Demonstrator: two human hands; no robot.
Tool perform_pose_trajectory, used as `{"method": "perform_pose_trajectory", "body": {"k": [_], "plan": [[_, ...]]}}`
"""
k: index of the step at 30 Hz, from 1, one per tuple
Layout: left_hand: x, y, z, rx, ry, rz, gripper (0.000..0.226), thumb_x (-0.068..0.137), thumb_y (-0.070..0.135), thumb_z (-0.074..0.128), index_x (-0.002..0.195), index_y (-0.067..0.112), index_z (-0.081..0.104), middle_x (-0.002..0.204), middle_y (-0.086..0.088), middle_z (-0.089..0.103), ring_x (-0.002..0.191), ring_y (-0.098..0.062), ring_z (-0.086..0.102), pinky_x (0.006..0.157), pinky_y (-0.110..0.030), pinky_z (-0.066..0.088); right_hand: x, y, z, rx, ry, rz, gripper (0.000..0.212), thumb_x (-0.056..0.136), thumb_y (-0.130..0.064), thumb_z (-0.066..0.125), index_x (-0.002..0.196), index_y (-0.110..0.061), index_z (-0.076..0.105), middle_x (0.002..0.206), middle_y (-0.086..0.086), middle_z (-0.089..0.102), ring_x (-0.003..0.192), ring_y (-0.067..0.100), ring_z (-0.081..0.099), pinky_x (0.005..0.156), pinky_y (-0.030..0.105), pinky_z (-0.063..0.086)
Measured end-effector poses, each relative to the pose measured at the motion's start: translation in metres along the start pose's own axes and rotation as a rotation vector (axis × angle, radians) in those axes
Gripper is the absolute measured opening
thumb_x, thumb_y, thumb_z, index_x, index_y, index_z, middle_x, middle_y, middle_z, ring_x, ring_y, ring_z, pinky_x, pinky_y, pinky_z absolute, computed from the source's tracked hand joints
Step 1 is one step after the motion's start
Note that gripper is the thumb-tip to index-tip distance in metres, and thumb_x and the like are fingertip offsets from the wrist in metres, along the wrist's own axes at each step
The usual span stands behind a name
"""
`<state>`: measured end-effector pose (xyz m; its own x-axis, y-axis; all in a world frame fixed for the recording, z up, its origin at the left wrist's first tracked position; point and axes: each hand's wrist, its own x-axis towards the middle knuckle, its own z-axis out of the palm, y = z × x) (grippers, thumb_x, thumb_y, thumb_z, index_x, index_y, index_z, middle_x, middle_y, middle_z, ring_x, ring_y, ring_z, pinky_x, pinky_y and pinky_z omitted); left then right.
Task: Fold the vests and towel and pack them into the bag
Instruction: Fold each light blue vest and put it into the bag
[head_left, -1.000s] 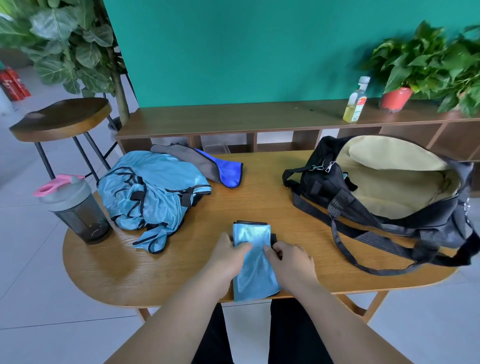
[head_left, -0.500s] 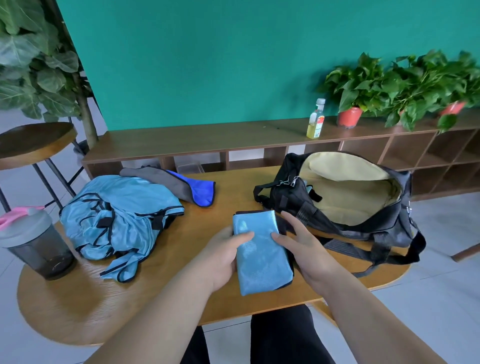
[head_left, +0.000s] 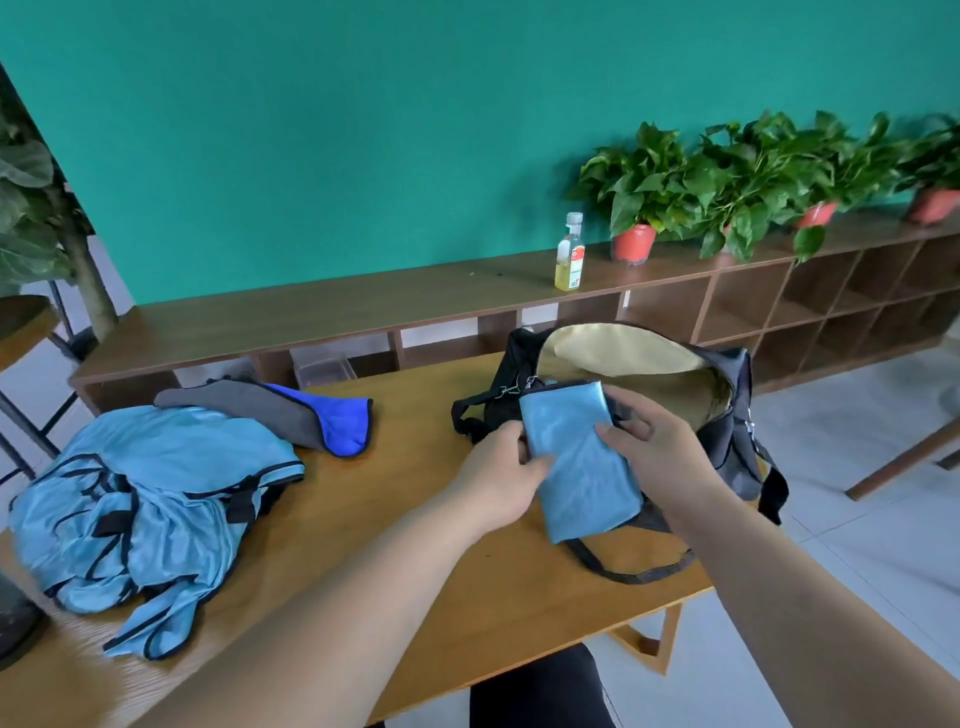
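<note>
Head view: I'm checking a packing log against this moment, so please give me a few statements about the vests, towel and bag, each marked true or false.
1. The left hand and the right hand both hold the folded vest. True.
2. The bag is zipped shut. False: it is open, with its tan lining showing.
3. The towel is already in the bag. False: it lies on the table.
4. A pile of unfolded vests lies on the table to the person's left. True.
5. The bottle stands on the table. False: it stands on the shelf behind.
</note>
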<state>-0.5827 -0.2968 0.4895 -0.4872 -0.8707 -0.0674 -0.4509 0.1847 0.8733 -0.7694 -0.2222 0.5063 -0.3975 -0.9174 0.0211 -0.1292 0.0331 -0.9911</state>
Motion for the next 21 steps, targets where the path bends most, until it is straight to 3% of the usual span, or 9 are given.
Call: {"method": "perform_pose_trajectory", "body": {"k": [1, 3, 5, 8, 11, 14, 17, 19, 21], "plan": [[0.011, 0.004, 0.005, 0.118, -0.005, 0.039, 0.033, 0.104, 0.041, 0.059, 0.134, 0.028, 0.054, 0.116, 0.007, 0.069, 0.100, -0.017, 0.071, 0.088, -0.044, 0.062, 0.010, -0.001, -0.012, -0.011, 0.028, 0.014, 0.037, 0.102, -0.014, 0.067, 0.128, -0.041, 0.070, 0.114, -0.008, 0.078, 0.098, 0.013, 0.077, 0.081, 0.038, 0.065], [0.025, 0.008, 0.008, 0.475, -0.006, 0.150, 0.061, 0.105, 0.046, 0.057, 0.157, 0.023, 0.036, 0.144, 0.004, 0.058, 0.132, -0.021, 0.057, 0.107, -0.043, 0.052, 0.025, -0.001, -0.027, -0.081, 0.070, 0.037, 0.035, 0.100, -0.014, 0.070, 0.125, -0.038, 0.072, 0.111, -0.008, 0.079, 0.096, 0.016, 0.077, 0.085, 0.042, 0.064], [0.039, 0.013, 0.009, 0.886, -0.063, 0.340, 0.084, 0.102, 0.051, 0.058, 0.167, 0.019, 0.015, 0.171, 0.001, 0.026, 0.160, -0.025, 0.015, 0.129, -0.048, 0.024, 0.040, 0.003, -0.042, -0.271, 0.099, 0.042, 0.035, 0.096, -0.018, 0.071, 0.123, -0.040, 0.073, 0.107, -0.013, 0.077, 0.097, 0.016, 0.073, 0.089, 0.042, 0.062], [0.066, 0.015, 0.005, 1.230, -0.244, 0.492, 0.103, 0.095, 0.055, 0.064, 0.168, 0.018, 0.001, 0.176, 0.001, 0.002, 0.161, -0.022, -0.014, 0.132, -0.048, -0.002, 0.054, 0.007, -0.055, -0.506, 0.086, 0.048, 0.035, 0.095, -0.020, 0.068, 0.125, -0.038, 0.073, 0.105, -0.016, 0.073, 0.095, 0.013, 0.068, 0.080, 0.038, 0.060], [0.090, 0.019, 0.003, 1.376, -0.339, 0.423, 0.112, 0.090, 0.059, 0.071, 0.168, 0.019, 0.001, 0.176, 0.000, 0.010, 0.162, -0.024, -0.011, 0.131, -0.051, -0.006, 0.066, 0.013, -0.060, -0.542, 0.051, 0.081, 0.027, 0.096, -0.020, 0.067, 0.113, -0.041, 0.074, 0.103, -0.016, 0.073, 0.093, 0.013, 0.068, 0.079, 0.036, 0.059], [0.104, 0.021, 0.000, 1.652, -0.341, 0.432, 0.105, 0.089, 0.057, 0.071, 0.167, 0.018, 0.013, 0.169, -0.004, 0.031, 0.161, -0.028, 0.009, 0.130, -0.054, -0.005, 0.078, 0.019, -0.064, -0.642, -0.015, 0.067, 0.025, 0.096, -0.022, 0.065, 0.101, -0.045, 0.073, 0.093, -0.009, 0.075, 0.075, 0.019, 0.066, 0.065, 0.031, 0.051], [0.103, 0.015, -0.006, 1.790, -0.280, 0.534, 0.074, 0.093, 0.044, 0.071, 0.156, 0.019, 0.042, 0.149, -0.005, 0.051, 0.146, -0.029, 0.037, 0.130, -0.055, 0.000, 0.090, 0.021, -0.067, -0.745, -0.099, 0.085, 0.024, 0.096, -0.025, 0.065, 0.115, -0.036, 0.074, 0.100, -0.007, 0.075, 0.078, 0.018, 0.068, 0.069, 0.033, 0.054], [0.098, 0.015, -0.012, 1.815, -0.249, 0.587, 0.053, 0.098, 0.035, 0.066, 0.148, 0.021, 0.053, 0.143, -0.005, 0.052, 0.140, -0.030, 0.039, 0.130, -0.055, 0.002, 0.100, 0.019, -0.069, -0.794, -0.128, 0.122, 0.032, 0.097, -0.025, 0.067, 0.128, -0.027, 0.073, 0.105, -0.005, 0.075, 0.091, 0.022, 0.071, 0.081, 0.039, 0.058], [0.093, 0.016, -0.017, 1.845, -0.204, 0.627, 0.043, 0.101, 0.028, 0.062, 0.143, 0.021, 0.057, 0.141, -0.006, 0.052, 0.138, -0.032, 0.039, 0.130, -0.053, 0.007, 0.110, 0.017, -0.070, -0.777, -0.135, 0.146, 0.034, 0.097, -0.023, 0.068, 0.131, -0.022, 0.073, 0.104, 0.000, 0.075, 0.090, 0.025, 0.071, 0.078, 0.038, 0.057]]}}
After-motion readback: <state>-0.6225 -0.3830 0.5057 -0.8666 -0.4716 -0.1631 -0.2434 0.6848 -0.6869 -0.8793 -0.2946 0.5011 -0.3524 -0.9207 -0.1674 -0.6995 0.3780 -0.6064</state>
